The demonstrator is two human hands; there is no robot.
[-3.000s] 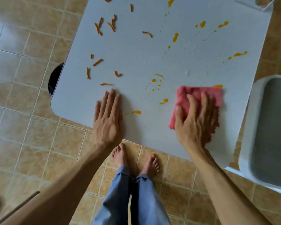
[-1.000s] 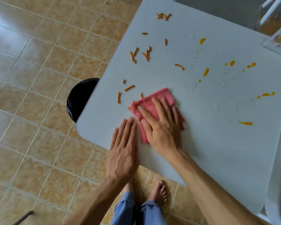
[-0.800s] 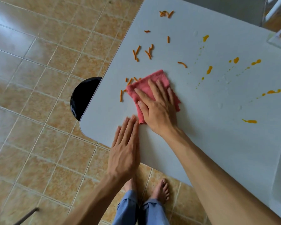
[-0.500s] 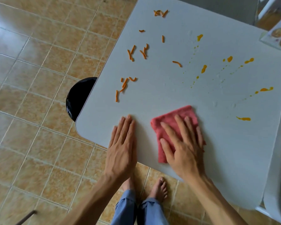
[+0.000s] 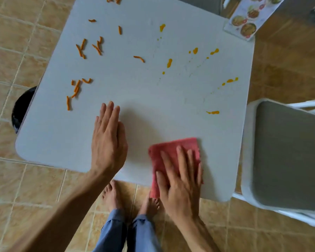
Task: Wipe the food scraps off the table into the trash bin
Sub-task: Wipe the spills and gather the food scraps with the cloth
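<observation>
1. The wiping is under way but far from done. The right hand (image 5: 180, 180) lies flat, fingers spread, pressing a pink cloth (image 5: 173, 151) onto the white table (image 5: 144, 106) at the lower right of the frame, close to the near edge; it pins the cloth down and does not pinch it.

2. The left hand (image 5: 107, 140) rests open, palm down, on bare tabletop at lower centre, holding nothing (it looks like a brace).

3. The orange scraps (image 5: 76, 88) sit apart from the cloth: one cluster at middle left, another (image 5: 91, 47) at upper left, a few more at the top edge. Yellow-orange smears (image 5: 169, 62) dot the upper centre and right, with one streak (image 5: 213, 112) just above the cloth.

4. The next move, as I judge it, calls for sweeping the cloth leftward across the table, gathering the scraps ahead of it toward the left edge, with even pressure so the pieces slide and do not roll under.

5. The bin (image 5: 21, 108) is a dark round shape on the floor at the left of the frame, half hidden under the table edge. Its inside is too dark to tell what it holds (no scraps show there).

6. A grey-seated chair (image 5: 289, 153) stands at right; a printed leaflet (image 5: 247, 19) lies at the upper right corner.
</observation>
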